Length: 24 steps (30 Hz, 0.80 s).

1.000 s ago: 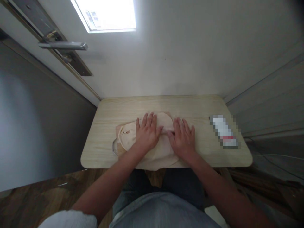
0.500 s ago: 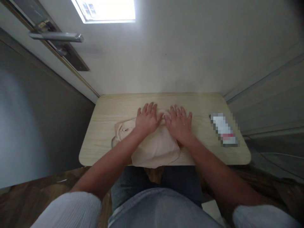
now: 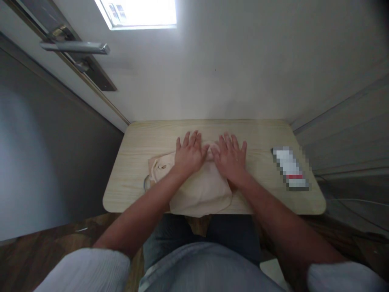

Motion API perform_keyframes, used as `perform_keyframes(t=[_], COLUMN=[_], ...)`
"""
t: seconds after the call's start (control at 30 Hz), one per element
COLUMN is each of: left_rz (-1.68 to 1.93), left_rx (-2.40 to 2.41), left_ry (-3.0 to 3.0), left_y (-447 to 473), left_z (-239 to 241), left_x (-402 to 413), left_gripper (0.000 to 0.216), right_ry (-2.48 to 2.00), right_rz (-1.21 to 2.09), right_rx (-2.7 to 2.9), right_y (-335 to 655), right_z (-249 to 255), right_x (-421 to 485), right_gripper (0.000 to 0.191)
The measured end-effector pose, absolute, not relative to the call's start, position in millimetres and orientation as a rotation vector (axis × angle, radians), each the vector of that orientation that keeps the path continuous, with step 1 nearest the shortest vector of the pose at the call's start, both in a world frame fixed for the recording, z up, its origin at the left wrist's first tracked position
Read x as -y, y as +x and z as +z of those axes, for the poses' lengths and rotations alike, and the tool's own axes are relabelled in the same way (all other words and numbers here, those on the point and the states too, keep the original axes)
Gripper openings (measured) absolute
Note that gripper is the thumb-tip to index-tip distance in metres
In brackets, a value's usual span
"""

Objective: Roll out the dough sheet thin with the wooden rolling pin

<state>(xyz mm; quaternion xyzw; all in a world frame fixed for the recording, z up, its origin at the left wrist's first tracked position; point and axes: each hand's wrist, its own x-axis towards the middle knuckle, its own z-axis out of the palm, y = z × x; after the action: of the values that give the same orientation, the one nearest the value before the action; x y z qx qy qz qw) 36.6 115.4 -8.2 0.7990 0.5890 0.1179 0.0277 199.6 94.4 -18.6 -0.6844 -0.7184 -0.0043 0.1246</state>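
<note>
A peach-beige cloth (image 3: pixel 202 194) lies on the light wooden table (image 3: pixel 133 150), its lower edge reaching the near edge of the tabletop. Its left part is bunched into folds, and a thin dark loop sticks out there. My left hand (image 3: pixel 190 154) rests palm down across the cloth's far edge, fingers spread. Beside it, my right hand (image 3: pixel 230 158) lies flat with spread fingers on the far right part of the cloth. The two thumbs point toward each other with a small gap of cloth between them. What lies under the palms is hidden.
A blurred-out phone-like object (image 3: pixel 290 168) lies at the table's right side. Behind the table stands a pale door (image 3: pixel 197 81) with a metal handle (image 3: pixel 75 47) and a bright window pane (image 3: pixel 139 14). A thin cable (image 3: pixel 358 200) runs at the right.
The view has shifted slightly, so the table and phone-like object appear a little further right. Both hands stay on the cloth in nearly the same place.
</note>
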Motion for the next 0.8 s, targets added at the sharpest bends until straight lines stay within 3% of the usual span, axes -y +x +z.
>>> perform_keyframes(t=[0.2, 0.43, 0.53, 0.8], left_rz=[0.268, 0.340, 0.346, 0.367], left_rx=[-1.827, -1.660, -1.597, -1.726], left_ry=[2.421, 2.503, 2.512, 2.441], left_y=[39.3, 29.8, 24.4, 40.6], left_z=[-0.9, -6.8, -8.5, -7.3], left_x=[-155.9, -16.6, 1.8, -155.5], left_gripper=[0.063, 0.064, 0.062, 0.055], right_ry=[-2.088, -1.903, -1.872, -1.988], right_rz=[0.072, 0.018, 0.045, 0.046], right_rx=[2.107, 2.173, 2.184, 2.189], right_y=[193.8, 206.7, 213.3, 210.3], right_z=[-10.8, -18.2, -20.0, -9.6], right_x=[-145.9, 7.2, 31.1, -126.7], right_gripper=[0.067, 0.066, 0.066, 0.058])
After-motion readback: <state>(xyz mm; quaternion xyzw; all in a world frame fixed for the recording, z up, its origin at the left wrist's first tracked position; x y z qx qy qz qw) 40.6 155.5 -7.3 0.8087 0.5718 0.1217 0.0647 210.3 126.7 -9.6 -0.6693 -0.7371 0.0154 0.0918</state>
